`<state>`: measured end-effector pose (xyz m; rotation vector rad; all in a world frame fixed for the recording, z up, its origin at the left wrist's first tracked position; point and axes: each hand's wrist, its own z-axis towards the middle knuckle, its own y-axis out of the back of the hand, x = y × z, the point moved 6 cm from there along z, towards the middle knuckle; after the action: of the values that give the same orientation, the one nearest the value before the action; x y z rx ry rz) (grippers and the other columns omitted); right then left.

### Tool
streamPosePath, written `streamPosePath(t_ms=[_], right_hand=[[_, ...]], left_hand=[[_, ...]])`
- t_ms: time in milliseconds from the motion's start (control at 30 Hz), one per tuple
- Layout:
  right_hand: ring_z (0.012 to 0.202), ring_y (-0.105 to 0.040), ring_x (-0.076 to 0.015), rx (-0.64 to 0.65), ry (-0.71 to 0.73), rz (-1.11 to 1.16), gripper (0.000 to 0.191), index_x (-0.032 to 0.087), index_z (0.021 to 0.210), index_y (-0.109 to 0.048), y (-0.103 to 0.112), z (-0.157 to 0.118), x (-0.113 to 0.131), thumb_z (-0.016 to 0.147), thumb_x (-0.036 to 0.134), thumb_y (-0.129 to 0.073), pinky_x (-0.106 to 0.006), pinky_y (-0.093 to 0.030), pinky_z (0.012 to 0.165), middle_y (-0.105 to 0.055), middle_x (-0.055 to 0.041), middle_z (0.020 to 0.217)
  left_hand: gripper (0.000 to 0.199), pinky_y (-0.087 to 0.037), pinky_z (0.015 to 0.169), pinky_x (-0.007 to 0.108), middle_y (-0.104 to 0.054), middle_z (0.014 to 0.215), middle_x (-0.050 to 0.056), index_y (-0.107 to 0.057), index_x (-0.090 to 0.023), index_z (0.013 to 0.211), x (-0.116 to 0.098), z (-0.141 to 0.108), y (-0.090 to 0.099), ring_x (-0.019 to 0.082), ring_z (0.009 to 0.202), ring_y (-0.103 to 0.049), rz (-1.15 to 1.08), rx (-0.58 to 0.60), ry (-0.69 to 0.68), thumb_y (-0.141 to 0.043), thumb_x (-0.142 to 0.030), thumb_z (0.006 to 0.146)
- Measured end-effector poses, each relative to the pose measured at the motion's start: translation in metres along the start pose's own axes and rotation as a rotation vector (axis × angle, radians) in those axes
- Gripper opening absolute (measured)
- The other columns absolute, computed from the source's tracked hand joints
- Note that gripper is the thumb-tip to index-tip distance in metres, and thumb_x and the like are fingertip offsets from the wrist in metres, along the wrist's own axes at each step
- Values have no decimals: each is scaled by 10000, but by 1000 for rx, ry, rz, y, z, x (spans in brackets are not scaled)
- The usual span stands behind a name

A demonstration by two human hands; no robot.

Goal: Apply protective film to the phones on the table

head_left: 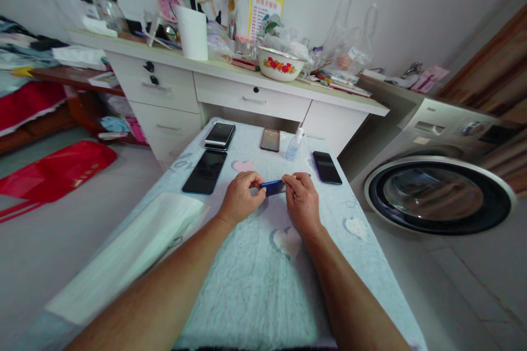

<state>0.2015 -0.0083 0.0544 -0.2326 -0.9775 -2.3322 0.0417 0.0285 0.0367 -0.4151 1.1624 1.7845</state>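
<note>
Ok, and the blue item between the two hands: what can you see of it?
The blue item, probably a phone, looks slim, smooth and glossy, dark blue with a brighter stretch. It is tilted over the pale patterned cloth, pinched at one end by the left hand and at the other by the right hand. Fingers partly cover it; no screen can be made out.

Two hands at the middle of the frame: one left hand (241,196), one right hand (303,203), with one blue device (272,188) between them. Left of centre, one large dark phone (205,172) and one stack of devices (219,135) (at least two; the exact count is hidden). Above centre, one brown case (270,140) and one spray bottle (293,146); right of centre, one black phone (327,167). Upper centre, one floral bowl (280,66).
</note>
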Motion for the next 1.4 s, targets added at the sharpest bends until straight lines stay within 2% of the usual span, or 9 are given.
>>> streamPosePath(t_ms=[667,1200,1400], right_hand=[[909,-564,-175,89,108,53,272,202,1077,-673,-18,-6,25,933,159,-447,-302,-489,821,-589,-89,1003],[909,-551,-196,139,205,23,289,244,1129,-657,-19,-5,41,945,177,-443,-315,-479,815,-601,-72,966],[892,-559,-187,126,190,-7,292,264,1100,-670,-18,-4,38,947,178,-436,-307,-483,801,-608,-60,935]], left_hand=[[99,-442,686,267,-563,718,-16,-536,-196,722,-1,0,0,147,729,-543,-22,3,-21,-591,-117,701],[45,-435,672,262,-575,710,-11,-563,-192,737,0,0,0,149,722,-542,-3,4,-31,-596,-161,732],[55,-442,677,266,-577,712,-12,-567,-194,732,-1,0,0,149,720,-541,-5,13,-24,-598,-151,719]])
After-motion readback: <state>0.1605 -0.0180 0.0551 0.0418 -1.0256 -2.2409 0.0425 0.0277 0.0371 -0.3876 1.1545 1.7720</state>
